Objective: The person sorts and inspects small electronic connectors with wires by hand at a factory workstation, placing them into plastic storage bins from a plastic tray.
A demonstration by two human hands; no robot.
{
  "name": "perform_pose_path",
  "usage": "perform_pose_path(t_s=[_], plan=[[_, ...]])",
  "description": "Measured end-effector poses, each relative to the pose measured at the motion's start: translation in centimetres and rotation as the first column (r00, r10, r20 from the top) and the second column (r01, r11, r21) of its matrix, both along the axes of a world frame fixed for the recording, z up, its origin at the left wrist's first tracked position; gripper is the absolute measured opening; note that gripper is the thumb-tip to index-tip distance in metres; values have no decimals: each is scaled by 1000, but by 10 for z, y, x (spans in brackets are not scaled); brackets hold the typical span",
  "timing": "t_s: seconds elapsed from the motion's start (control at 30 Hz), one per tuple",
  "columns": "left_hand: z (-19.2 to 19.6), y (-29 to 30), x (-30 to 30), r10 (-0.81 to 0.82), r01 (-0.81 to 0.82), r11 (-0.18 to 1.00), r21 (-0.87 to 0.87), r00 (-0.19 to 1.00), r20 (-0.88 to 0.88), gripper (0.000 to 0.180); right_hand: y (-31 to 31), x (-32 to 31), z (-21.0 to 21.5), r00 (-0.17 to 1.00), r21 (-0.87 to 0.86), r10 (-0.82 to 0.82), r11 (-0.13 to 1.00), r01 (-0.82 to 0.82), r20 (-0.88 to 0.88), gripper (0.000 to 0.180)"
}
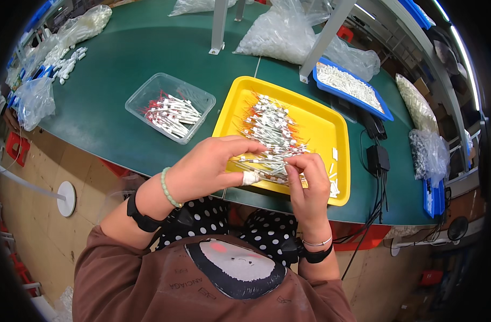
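My left hand (210,166) and right hand (308,180) are both pinched on a bundle of thin white wired parts (267,161), held just above the near edge of 1 yellow tray (331,129). Left thumb has a white wrap on it. Heap of the same parts (269,126) lies in the tray, too many & too tangled to count; approx 5 loose white bits by its right wall. 1 clear tub (170,107) w/ more parts sits left of the tray, 1 blue tray (353,88) behind it, all on the green table (122,64)

Clear plastic bags (280,32) of white parts line the table's far edge.
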State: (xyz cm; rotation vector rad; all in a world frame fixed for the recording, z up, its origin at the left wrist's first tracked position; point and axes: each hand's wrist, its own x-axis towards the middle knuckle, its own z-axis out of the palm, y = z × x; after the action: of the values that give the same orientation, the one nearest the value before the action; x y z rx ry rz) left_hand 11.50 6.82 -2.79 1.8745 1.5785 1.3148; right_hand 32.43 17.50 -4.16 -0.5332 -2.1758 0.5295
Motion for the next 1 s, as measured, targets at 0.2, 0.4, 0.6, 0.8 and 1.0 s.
perform_pose_path(t_s=[0.2,0.4,0.6,0.8,1.0], plan=[[6,0,7,45,114,963,-244,825,563,19,-3,6,5,995,-52,-2,999,-3,-102,15],[7,-1,8,52,57,977,-208,873,484,25,-5,10,8,996,-136,32,990,-43,-81,22],[5,-2,10,56,35,979,-200,900,433,24,-5,12,2,996,-185,6,983,-22,-88,21],[1,-1,10,52,41,977,-208,906,421,28,-5,13,2,993,-272,74,957,-97,-94,20],[-9,3,6,-64,62,998,19,984,168,30,-5,10,5,997,-188,61,980,-69,-48,20]])
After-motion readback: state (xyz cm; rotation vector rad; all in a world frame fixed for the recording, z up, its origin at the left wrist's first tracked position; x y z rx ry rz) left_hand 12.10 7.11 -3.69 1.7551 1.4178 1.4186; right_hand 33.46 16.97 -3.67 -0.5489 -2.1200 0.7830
